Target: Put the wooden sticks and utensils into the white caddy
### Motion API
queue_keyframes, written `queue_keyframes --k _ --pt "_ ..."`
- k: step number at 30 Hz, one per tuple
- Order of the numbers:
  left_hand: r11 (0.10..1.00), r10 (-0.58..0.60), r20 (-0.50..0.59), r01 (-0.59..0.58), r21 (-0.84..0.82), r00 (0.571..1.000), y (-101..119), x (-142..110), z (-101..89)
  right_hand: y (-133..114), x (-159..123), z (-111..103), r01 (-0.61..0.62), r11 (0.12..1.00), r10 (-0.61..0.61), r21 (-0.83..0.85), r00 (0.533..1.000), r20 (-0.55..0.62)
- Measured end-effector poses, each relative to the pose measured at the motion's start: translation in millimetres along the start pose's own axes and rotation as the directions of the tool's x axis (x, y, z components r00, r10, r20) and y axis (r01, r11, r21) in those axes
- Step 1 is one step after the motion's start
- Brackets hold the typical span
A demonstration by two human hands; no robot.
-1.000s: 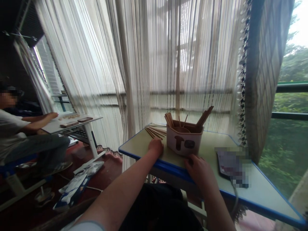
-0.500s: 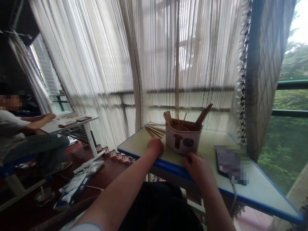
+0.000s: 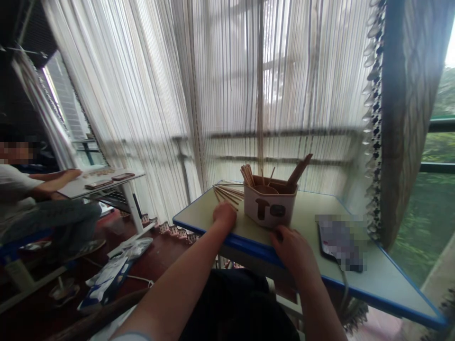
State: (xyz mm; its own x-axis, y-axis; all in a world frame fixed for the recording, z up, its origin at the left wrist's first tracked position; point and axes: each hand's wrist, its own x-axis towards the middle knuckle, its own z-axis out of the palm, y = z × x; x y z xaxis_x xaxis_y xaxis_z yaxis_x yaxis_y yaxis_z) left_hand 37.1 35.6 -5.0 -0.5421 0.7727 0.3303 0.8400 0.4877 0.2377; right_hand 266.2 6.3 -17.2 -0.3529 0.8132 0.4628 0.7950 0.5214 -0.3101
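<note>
A white box (image 3: pixel 270 208) with dark marks on its front stands on a small blue-edged table (image 3: pixel 384 279). Wooden sticks and flat wooden pieces stick up out of it. More loose sticks (image 3: pixel 227 192) lie fanned on the table to its left. My left hand (image 3: pixel 224 214) rests on the table at the near ends of these sticks, fingers curled down and hidden from view. My right hand (image 3: pixel 289 246) lies at the table's near edge just in front of the box, fingers curled toward the box's base.
A phone (image 3: pixel 339 240) with a cable lies on the table right of the box. Sheer curtains (image 3: pixel 213 94) hang behind. On the left another person (image 3: pixel 31 199) sits at a second small table (image 3: pixel 103 182). A packet (image 3: pixel 106 279) lies on the floor.
My left hand has slid slightly left and forward along the stick ends. The view has shifted a little; the curtains sway. My right hand stays put.
</note>
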Motion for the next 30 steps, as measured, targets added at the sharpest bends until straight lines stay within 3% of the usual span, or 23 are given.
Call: queue_keyframes --k 8,12,15,19,24,30 --pt "0.982 0.178 0.117 -0.17 -0.08 0.977 -39 -2 -14.6 0 1 1 0.009 1.0 -0.009 0.007 1.0 -0.021" --pt "0.942 0.324 0.147 -0.333 0.038 0.935 -61 -12 -36.0 0 0 1 0.01 1.0 -0.01 0.001 1.0 -0.024" --pt "0.902 0.368 0.2 -0.401 0.16 0.908 -69 -16 -50.5 0 -1 1 0.005 1.0 -0.005 -0.01 1.0 -0.015" --pt "0.848 0.451 0.206 -0.489 0.203 0.868 -74 -19 -56.2 2 0 2 0.012 1.0 -0.012 -0.012 1.0 0.001" --pt "0.783 0.608 0.053 -0.609 0.13 0.793 -74 -31 -51.6 6 3 6 0.021 1.0 -0.02 -0.018 0.999 0.027" --pt "0.718 0.631 -0.318 -0.688 -0.104 0.707 -61 -49 -50.4 5 2 4 0.021 1.0 -0.021 -0.004 0.999 0.045"
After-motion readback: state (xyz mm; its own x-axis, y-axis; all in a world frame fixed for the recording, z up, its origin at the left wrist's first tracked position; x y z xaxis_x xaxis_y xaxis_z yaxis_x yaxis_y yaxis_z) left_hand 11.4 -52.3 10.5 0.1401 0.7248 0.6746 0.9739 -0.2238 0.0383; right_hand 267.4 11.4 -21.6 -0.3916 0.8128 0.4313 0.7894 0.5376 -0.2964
